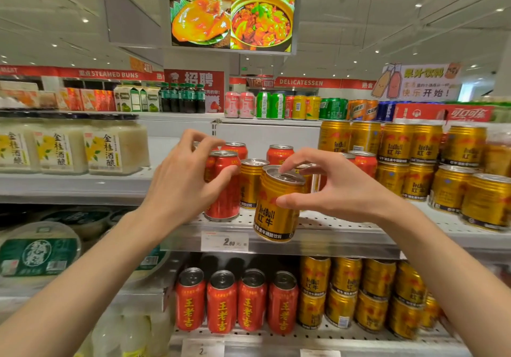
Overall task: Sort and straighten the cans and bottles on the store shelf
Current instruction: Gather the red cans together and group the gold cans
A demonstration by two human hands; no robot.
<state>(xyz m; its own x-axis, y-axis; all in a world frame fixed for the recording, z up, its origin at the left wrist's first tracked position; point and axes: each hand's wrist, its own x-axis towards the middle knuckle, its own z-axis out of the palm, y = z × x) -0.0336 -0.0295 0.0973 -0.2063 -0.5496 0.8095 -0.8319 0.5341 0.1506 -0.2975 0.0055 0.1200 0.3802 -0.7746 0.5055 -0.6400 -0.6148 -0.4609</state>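
Note:
My right hand (334, 188) grips a gold Red Bull can (276, 207) near its top, thumb on the front and fingers over the rim. The can hangs tilted in front of the middle shelf's edge (318, 237). My left hand (182, 179) is curled round a red can (225, 188) standing at the shelf's front. Behind them stand more red cans (279, 154) and a gold can (250, 182). Stacked gold cans (414, 163) fill the shelf to the right.
A price tag (224, 242) reading 2.60 sits on the shelf edge. The shelf below holds a row of red cans (235, 301) and stacked gold cans (367, 293). White jars (107, 149) stand at the left. Mixed cans (290, 106) line the top shelf.

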